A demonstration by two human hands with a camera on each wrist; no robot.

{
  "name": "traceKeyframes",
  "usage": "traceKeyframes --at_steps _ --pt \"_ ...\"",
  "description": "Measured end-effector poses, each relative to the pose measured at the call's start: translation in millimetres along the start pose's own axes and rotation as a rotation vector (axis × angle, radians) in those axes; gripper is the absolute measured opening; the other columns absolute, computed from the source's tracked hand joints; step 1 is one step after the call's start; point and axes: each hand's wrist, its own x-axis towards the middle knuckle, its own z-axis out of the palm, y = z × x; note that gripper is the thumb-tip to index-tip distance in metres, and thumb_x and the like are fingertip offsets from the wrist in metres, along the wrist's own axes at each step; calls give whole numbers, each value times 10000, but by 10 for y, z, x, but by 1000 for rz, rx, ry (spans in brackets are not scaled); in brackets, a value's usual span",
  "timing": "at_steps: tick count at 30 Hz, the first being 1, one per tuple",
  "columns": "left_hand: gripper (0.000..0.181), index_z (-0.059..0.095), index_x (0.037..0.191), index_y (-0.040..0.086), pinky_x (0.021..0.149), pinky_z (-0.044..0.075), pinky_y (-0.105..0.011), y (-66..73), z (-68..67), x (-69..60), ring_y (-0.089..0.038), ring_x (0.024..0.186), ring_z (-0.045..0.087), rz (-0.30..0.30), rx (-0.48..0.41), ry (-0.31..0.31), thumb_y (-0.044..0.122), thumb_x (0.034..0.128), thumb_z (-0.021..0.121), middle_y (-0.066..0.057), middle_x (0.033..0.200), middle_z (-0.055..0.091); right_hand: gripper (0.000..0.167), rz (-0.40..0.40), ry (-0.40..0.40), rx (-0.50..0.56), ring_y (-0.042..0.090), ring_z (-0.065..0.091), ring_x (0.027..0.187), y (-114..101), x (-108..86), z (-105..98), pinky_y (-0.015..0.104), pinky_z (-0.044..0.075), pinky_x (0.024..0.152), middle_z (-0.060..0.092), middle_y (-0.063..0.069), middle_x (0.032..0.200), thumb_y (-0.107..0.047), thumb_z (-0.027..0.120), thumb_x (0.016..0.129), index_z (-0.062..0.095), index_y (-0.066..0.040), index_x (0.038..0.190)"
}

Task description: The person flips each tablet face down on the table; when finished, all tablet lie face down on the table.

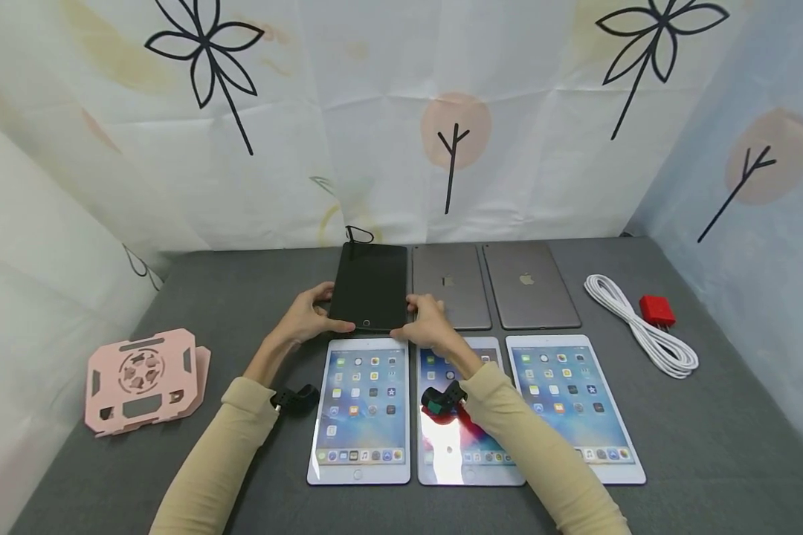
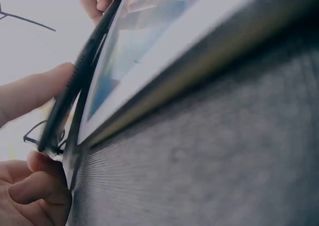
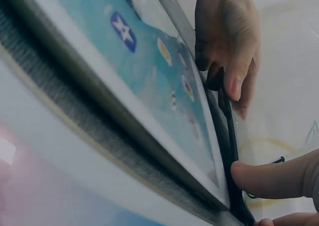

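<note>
A tablet with a dark screen (image 1: 369, 286) is between my two hands in the back row, its home button toward me. My left hand (image 1: 312, 313) grips its left side near the lower corner, thumb on the front edge. At the opposite corner my right hand (image 1: 428, 323) pinches it, thumb also on top. In the left wrist view the dark tablet (image 2: 79, 76) appears edge-on, tilted, with the left thumb (image 2: 37, 94) on its face. The right wrist view shows the right thumb (image 3: 271, 178) pressing on its edge and my left hand (image 3: 232, 42) beyond.
Three lit white tablets (image 1: 364, 401) form the front row, the middle one partly under my right forearm. Two grey tablets (image 1: 531, 286) lie back side up behind. At right are a coiled white cable (image 1: 636, 323) and red plug (image 1: 657, 310); at left, a pink case (image 1: 140, 379).
</note>
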Motion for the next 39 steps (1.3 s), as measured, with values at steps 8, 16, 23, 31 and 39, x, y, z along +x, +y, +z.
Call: traceKeyframes --at_steps 8,16,23,31,39 --pt "1035 138 1648 85 1015 502 -438 24 -30 -38 -112 895 653 8 -111 -50 232 882 818 -241 1372 645 784 -12 -80 190 292 358 1273 16 8 -89 478 367 1133 425 183 1516 -45 742 905 338 3 1575" --pt "1014 166 1646 126 829 452 -292 67 -9 -58 -31 642 524 -14 -154 -42 199 877 823 -184 1276 709 776 -48 -100 229 250 390 1165 24 -28 -135 362 379 978 423 227 1560 -26 709 928 304 7 1589" --pt "994 142 1637 59 1068 461 -517 165 76 -70 -175 763 604 -11 -95 -36 165 894 795 -309 1393 594 756 -56 -59 256 242 408 1177 61 -69 -176 359 389 1002 451 202 1504 13 684 930 316 -11 1589" --pt "997 132 1635 39 1133 420 -582 257 198 0 -414 1220 635 -42 -85 -62 171 900 792 -281 1417 587 754 -53 -20 257 266 416 1203 71 -135 -274 385 396 1029 458 212 1460 25 681 923 323 -7 1585" --pt "956 197 1614 -5 1056 469 -465 362 325 58 -216 943 663 -11 -24 -99 216 899 792 -186 1134 712 762 -51 -10 252 369 426 1362 72 -222 -442 504 379 1172 430 237 1469 44 649 927 283 8 1595"
